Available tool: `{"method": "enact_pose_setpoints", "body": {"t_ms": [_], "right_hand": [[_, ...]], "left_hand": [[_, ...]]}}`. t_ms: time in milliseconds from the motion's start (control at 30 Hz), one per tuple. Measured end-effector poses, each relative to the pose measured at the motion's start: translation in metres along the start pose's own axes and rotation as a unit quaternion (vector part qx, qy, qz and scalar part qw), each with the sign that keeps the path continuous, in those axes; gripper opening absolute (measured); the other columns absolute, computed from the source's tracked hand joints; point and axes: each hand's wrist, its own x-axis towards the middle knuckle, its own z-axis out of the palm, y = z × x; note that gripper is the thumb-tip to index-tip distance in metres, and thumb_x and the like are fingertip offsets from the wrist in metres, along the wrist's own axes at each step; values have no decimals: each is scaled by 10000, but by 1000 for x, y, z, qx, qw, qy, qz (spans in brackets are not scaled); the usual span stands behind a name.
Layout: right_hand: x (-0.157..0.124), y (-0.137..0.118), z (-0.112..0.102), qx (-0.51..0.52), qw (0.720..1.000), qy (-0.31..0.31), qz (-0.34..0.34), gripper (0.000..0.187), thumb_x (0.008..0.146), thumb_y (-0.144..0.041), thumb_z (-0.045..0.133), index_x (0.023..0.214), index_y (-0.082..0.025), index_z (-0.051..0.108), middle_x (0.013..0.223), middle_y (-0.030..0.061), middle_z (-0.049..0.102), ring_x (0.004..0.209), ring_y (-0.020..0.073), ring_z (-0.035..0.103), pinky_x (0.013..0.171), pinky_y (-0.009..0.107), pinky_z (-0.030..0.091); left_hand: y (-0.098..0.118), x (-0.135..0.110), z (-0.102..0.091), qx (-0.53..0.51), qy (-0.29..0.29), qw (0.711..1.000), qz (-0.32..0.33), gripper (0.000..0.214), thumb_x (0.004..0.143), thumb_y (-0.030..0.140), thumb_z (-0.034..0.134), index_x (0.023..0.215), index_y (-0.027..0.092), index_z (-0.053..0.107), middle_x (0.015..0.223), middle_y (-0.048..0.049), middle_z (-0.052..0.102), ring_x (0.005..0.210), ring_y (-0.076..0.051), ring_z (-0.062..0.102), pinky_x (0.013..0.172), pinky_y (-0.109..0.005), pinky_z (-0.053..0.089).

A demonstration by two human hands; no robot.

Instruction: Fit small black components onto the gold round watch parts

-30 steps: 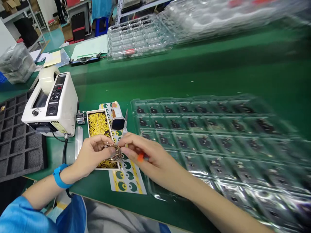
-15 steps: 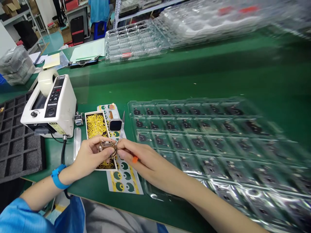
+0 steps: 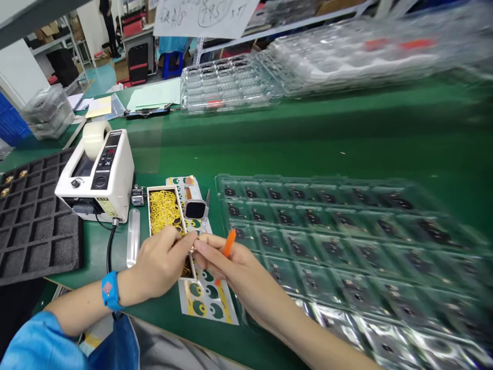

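The left hand [image 3: 159, 262] pinches a small metal piece [image 3: 191, 250] at the near right corner of a box of yellow rubber rings [image 3: 164, 211], while the right hand [image 3: 234, 275] grips an orange-handled tool [image 3: 228, 243] beside it. Past that box sit a smartwatch [image 3: 195, 208], a clear blister tray [image 3: 308, 231] to its right and a white tape dispenser [image 3: 100, 174] to its left

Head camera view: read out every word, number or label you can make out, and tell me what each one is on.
"795", apparently, circled on the handwritten paper sheet at the top; its other handwriting is unclear.
Red digits on the tape dispenser display: too small to read.
Yellow label on the dispenser's front: too small to read.
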Motion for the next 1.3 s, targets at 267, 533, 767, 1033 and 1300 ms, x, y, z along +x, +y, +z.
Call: {"method": "enact_pose_setpoints", "body": {"t_ms": [267, 533, 767, 1033, 1300], "right_hand": [[3, 9, -13, -161, 955, 100, -230, 279, 905, -475, 542, 760, -241, 585, 616, -3, 563, 519, 141, 526, 449, 221, 431], [9, 4, -18, -233, 888, 116, -378, 132, 932, -333, 538, 819, -296, 596, 573, -17, 613, 429, 133, 553, 348, 209, 396], [15, -1, -20, -212, 898, 72, -378, 201, 941, -304, 506, 759, -264, 581, 629, -1, 578, 508, 127, 584, 430, 169, 465], [10, 3, -22, -83, 982, 8, -168, 372, 891, -569, 506, 769, -228, 591, 671, 11, 557, 606, 167, 541, 548, 261, 494], [8, -3, -19, 11, 996, -52, -73, 418, 850, -619, 546, 766, -209, 562, 677, -20, 458, 608, 130, 420, 598, 256, 406]], "left_hand": [[3, -18, -41, -288, 61, 882, -368, 340, 870, 402, 590, 1123, 177, 615, 1035, -113, 628, 868, -204, 639, 676, -298, 526], [-52, -24, -101, -279, 286, 791, -463, 328, 808, 447, 631, 712, 135, 595, 504, 56, 438, 398, -60, 380, 402, -188, 279], [-30, 15, -128, -24, 91, 955, -282, 116, 791, 174, 623, 675, 177, 620, 1084, -72, 609, 730, -139, 550, 604, -253, 390], [-7, 46, -107, -137, 8, 975, -177, 205, 890, 206, 534, 688, 178, 551, 849, -26, 530, 698, -131, 487, 574, -249, 356], [-1, 38, -45, -338, -172, 893, -242, 225, 879, 284, 577, 684, 175, 608, 710, 22, 400, 679, -133, 399, 598, -268, 309]]}}
